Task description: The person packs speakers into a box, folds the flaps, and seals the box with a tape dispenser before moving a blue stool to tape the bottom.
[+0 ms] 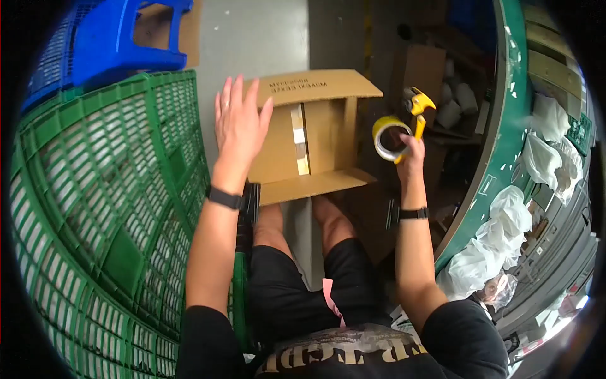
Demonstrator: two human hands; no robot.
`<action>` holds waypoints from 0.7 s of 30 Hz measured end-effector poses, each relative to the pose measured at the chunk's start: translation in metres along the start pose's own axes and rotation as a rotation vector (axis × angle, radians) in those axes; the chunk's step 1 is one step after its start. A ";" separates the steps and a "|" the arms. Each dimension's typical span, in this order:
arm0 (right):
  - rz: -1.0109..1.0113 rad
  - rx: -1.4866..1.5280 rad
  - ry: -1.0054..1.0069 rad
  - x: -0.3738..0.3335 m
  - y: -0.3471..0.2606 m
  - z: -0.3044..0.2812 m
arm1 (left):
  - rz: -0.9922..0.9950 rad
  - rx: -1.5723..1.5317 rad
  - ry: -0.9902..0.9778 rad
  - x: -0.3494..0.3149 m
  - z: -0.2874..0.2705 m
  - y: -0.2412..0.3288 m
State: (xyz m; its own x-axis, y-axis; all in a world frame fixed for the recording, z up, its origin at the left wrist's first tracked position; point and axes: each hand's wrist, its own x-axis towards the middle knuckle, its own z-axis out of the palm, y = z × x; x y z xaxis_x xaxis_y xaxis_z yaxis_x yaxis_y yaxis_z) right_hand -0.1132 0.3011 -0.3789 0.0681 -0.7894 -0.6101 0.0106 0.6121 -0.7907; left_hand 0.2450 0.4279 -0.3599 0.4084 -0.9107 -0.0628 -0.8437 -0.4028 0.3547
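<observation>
An open cardboard box (328,142) sits in front of my knees, its flaps spread and a strip of tape running down the seam of its inner bottom. My left hand (242,123) is at the box's left side, fingers stretched out and holding nothing; whether the palm touches the cardboard I cannot tell. To the right of the box, my right hand (411,155) grips the handle of a yellow tape dispenser (419,104). A roll of yellow tape (386,138) is mounted on the dispenser, which is held up off the box.
Tall green plastic crates (113,189) line my left side, with a blue plastic stool (126,41) beyond them. A green-edged table (483,189) at right carries several white plastic bags (486,252). Under it lie a brown carton (421,69) and white rolls (464,98).
</observation>
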 end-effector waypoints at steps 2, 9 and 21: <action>0.033 -0.038 -0.008 -0.031 0.001 -0.022 | -0.061 -0.029 -0.187 -0.009 0.034 0.003; 0.471 0.100 0.010 -0.111 0.076 -0.100 | -0.159 -0.084 -0.663 -0.069 0.122 -0.006; 0.420 0.179 -0.058 0.019 0.152 -0.030 | -0.181 -0.055 -0.753 -0.079 0.151 -0.006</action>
State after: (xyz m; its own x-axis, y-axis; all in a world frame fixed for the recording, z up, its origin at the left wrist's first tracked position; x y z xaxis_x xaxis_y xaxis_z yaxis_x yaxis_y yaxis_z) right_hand -0.1405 0.3780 -0.5118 0.1594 -0.4702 -0.8681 0.1416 0.8811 -0.4512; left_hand 0.1647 0.4881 -0.4981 0.1751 -0.6559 -0.7343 -0.7601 -0.5641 0.3226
